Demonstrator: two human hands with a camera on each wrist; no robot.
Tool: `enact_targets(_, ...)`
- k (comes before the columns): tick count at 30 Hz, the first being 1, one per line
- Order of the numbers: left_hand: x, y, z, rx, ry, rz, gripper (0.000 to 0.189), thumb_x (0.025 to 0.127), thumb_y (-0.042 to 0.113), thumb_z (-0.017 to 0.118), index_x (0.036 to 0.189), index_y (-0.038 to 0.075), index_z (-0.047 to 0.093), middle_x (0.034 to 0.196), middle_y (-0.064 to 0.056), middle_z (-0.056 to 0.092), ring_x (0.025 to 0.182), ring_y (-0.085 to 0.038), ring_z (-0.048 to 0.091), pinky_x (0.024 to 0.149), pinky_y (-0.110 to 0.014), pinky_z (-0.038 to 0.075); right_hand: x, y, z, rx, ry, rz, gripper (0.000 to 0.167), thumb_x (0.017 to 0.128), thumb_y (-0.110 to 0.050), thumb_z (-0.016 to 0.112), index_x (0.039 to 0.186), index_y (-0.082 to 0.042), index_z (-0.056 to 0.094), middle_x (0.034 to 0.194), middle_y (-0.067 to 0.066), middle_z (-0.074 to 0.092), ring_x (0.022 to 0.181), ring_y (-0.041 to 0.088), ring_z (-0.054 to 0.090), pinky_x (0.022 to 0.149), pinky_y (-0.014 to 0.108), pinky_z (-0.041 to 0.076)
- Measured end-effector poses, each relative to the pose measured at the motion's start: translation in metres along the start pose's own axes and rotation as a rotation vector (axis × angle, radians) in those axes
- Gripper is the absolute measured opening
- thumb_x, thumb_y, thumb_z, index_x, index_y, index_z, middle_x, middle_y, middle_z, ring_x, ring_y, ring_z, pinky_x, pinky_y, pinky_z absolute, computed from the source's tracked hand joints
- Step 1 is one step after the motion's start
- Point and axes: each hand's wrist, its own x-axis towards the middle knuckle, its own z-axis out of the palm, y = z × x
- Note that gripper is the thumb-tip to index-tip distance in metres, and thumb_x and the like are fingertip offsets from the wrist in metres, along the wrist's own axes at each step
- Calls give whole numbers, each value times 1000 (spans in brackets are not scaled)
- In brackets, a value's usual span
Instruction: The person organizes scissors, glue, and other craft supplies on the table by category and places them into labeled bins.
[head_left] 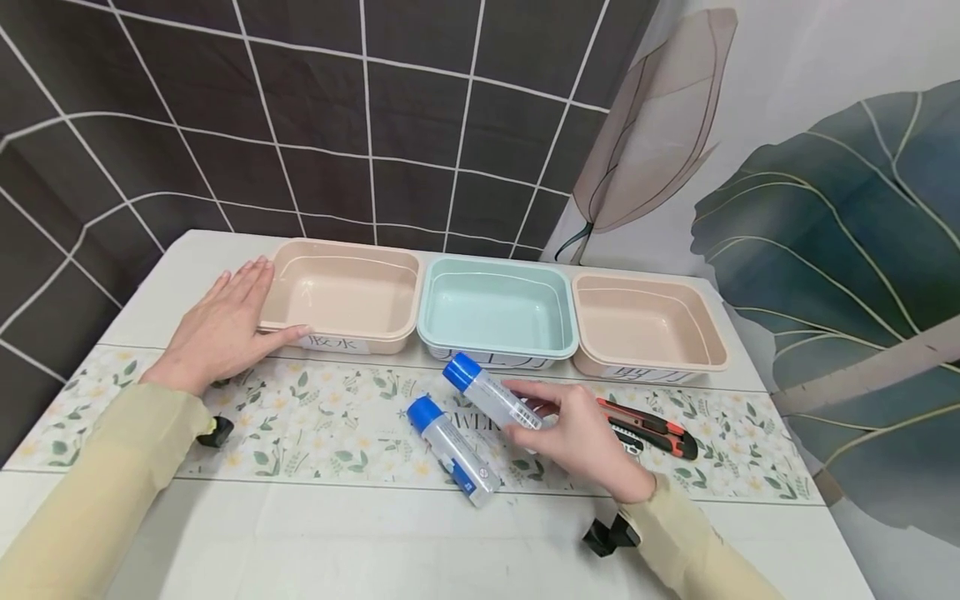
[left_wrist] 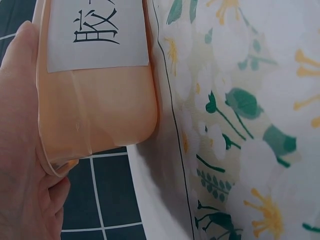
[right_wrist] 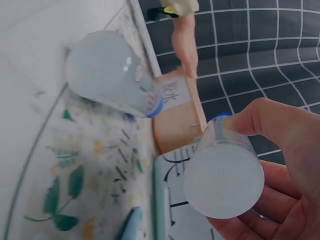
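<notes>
My right hand [head_left: 581,433] grips a clear glue bottle [head_left: 501,400] with a blue cap, thumb on one side and fingers round the other. The bottle tilts over the flowered strip, its cap toward the teal bin [head_left: 498,343]. A second glue bottle [head_left: 457,454] lies on the table to its left; its base faces the camera in the right wrist view. At the back left, my left hand [head_left: 225,321] rests against the left peach bin [head_left: 341,333], fingers straight along its side and thumb on the front rim. A label reading 胶水 [left_wrist: 95,40] is on that bin's front.
A red-and-black utility knife [head_left: 652,427] lies right of my right hand, with another knife [head_left: 628,442] partly hidden beside it. The right peach bin [head_left: 652,362] completes the row of labelled bins along the back. Behind stands a dark gridded wall covering [head_left: 315,108].
</notes>
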Motion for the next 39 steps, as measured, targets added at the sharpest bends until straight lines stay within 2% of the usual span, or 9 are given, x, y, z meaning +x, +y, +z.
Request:
enact_targets(5, 0, 0, 0, -7, 0, -1, 107, 96, 66, 54, 158, -11, 11, 163, -32, 14, 151, -43, 13, 124, -44, -2, 6, -8, -4, -12, 34, -16, 52, 76, -13, 88, 126, -18, 75, 102, 0, 75, 78, 10, 67, 56, 26, 57)
enact_targets(12, 0, -1, 1, -5, -3, -2, 108, 96, 66, 54, 158, -11, 10, 163, -32, 13, 151, -43, 13, 124, -44, -1, 21, -17, -9, 22, 20, -83, 49, 78, -10, 85, 126, -11, 74, 108, 2, 74, 84, 10, 68, 70, 29, 60)
enact_targets(20, 0, 0, 0, -1, -9, 0, 107, 96, 66, 53, 158, -11, 10, 163, -32, 13, 152, -42, 13, 124, -44, -2, 52, -31, -15, 36, 22, -149, 49, 80, -12, 85, 127, -9, 73, 112, -1, 74, 86, 11, 67, 74, 29, 60)
enact_targets(27, 0, 1, -1, -2, -18, -10, 109, 96, 68, 52, 158, -10, 8, 164, -30, 11, 152, -41, 11, 124, -43, -3, 99, -53, -16, 107, 30, -226, 46, 82, -12, 84, 127, -10, 73, 112, -3, 74, 89, 12, 67, 77, 32, 59)
enact_targets(35, 0, 2, -2, -2, -24, -22, 110, 95, 69, 52, 159, -9, 8, 164, -30, 12, 152, -41, 10, 124, -43, -4, 156, -78, -6, 258, 13, -240, 46, 83, -7, 84, 128, -10, 73, 114, -2, 74, 91, 17, 67, 78, 34, 60)
enact_targets(39, 0, 1, -1, 2, -23, -20, 109, 95, 69, 52, 159, -9, 8, 164, -30, 12, 152, -42, 11, 124, -43, -3, 186, -90, 3, 282, -13, -257, 44, 84, -6, 84, 126, -9, 73, 113, -1, 74, 91, 18, 68, 78, 33, 60)
